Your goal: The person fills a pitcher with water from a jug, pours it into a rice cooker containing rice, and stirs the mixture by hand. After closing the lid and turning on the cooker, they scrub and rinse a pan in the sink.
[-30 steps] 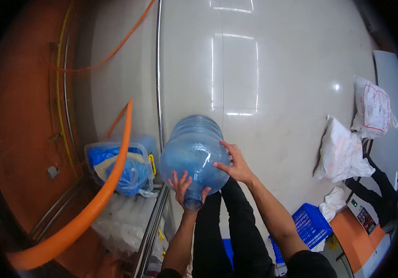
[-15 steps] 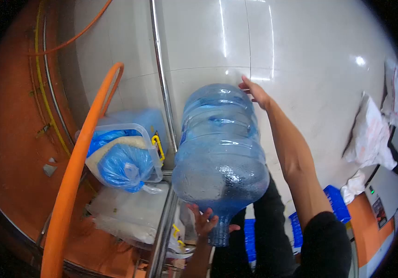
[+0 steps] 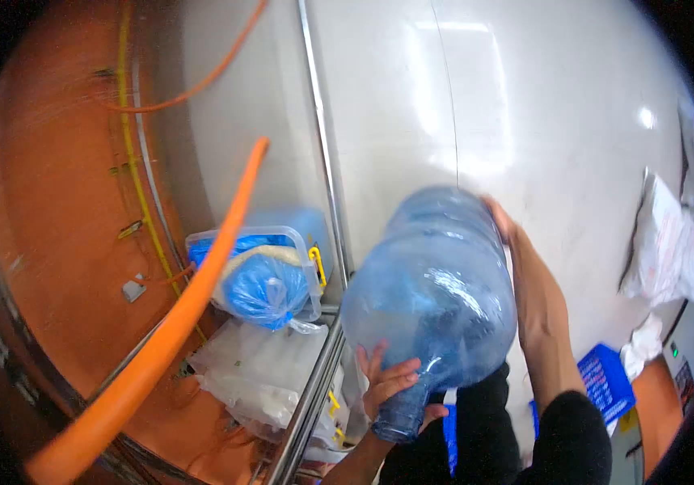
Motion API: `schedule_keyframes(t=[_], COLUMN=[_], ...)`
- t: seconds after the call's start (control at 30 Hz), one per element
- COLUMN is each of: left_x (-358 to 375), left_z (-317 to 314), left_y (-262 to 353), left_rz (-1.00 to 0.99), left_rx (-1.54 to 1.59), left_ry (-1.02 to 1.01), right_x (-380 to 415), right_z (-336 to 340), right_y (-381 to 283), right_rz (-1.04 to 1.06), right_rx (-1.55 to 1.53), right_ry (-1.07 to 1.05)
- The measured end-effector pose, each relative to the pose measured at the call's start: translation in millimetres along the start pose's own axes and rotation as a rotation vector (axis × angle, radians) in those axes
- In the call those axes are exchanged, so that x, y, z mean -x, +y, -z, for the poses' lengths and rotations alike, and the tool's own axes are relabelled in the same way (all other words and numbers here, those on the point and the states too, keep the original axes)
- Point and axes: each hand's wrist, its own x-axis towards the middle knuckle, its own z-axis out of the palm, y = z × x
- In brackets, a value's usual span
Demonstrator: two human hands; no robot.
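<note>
A large clear blue water jug [image 3: 444,291] lies tilted in front of my body, its neck toward me and its base pointing away. Around the neck, my left hand [image 3: 391,384] is closed, fingers on top and the thumb on the far side. My right hand [image 3: 499,222] presses against the jug's side near the base; most of its fingers are hidden behind the jug. Inside the jug I cannot make out any water.
To the left runs a metal rail [image 3: 320,121], with an orange hose [image 3: 201,295] beyond it. A clear plastic bin [image 3: 310,279] holds a blue bag [image 3: 262,287]. At right are a white sack [image 3: 656,242] and a blue crate [image 3: 608,380].
The jug's base has swung nearer and to the right, so it looks more foreshortened. My right hand has come onto its side, while my left has tightened round the neck.
</note>
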Motion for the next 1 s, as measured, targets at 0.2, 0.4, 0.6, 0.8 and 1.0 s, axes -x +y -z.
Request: schedule_keyframes(t=[0.2, 0.4, 0.6, 0.8, 1.0], left_x=[-11, 47, 108, 183, 261], left_z=[55, 117, 173, 233, 278], left_y=[130, 282, 379, 411, 401], left_rz=[-0.057, -0.170, -0.232, 0.026, 0.168], left_rx=[0.312, 0.455, 0.639, 0.930, 1.159], left_ry=[-0.165, -0.126, 0.014, 0.439, 0.847], right_x=[230, 463, 625, 683, 718], right_z=[22, -38, -71, -96, -120], right_y=[9, -8, -34, -92, -135], right_rz=[0.038, 0.267, 0.362, 0.433, 0.327], right_rx=[-0.528, -0.627, -0.470, -0.199, 0.141], right_ry=[0.100, 0.139, 0.185, 0.056, -0.135])
